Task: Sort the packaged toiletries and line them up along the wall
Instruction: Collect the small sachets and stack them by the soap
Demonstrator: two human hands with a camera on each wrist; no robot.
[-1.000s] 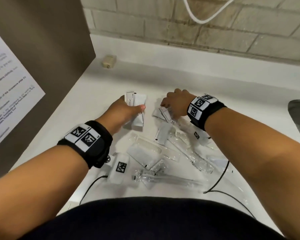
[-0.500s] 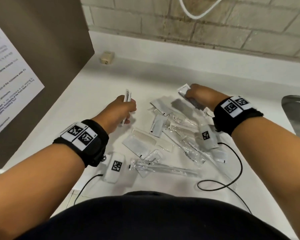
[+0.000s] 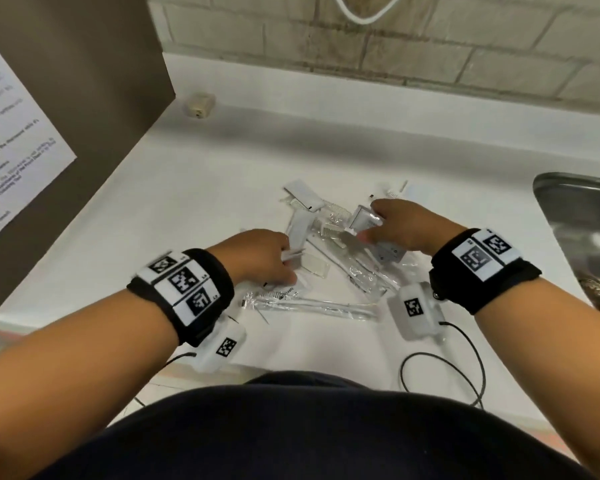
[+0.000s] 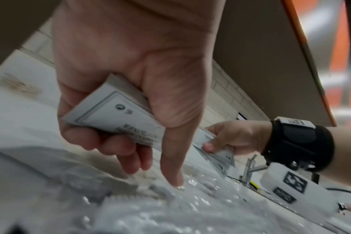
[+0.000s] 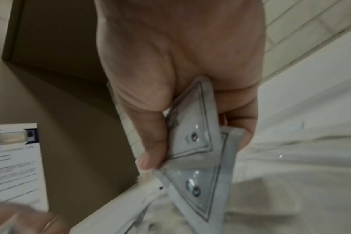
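A heap of packaged toiletries [image 3: 329, 258] lies on the white counter [image 3: 187, 209]: white sachets, flat comb packs [image 3: 302, 195] and a clear-wrapped toothbrush [image 3: 312, 304]. My left hand [image 3: 284, 259] is low over the heap's near left side. It grips a small stack of white sachets [image 4: 114, 114] in curled fingers, while its forefinger [image 4: 175, 178] points down onto the clear wrappers. My right hand [image 3: 368, 223] is over the heap's far right side. Between thumb and fingers it pinches a few flat white sachets [image 5: 192, 134], fanned out.
A brick wall [image 3: 413, 46] above a white ledge runs along the back. A brown panel [image 3: 84, 98] bearing a printed sheet stands at the left, with a small beige block [image 3: 199, 103] near its corner. A steel sink [image 3: 586, 237] is at the right. Black cables [image 3: 440, 368] trail near the front edge.
My left hand has dropped from beside the heap onto its near left side, still holding sachets. My right hand has drawn back from the far edge, its sachets still in hand.
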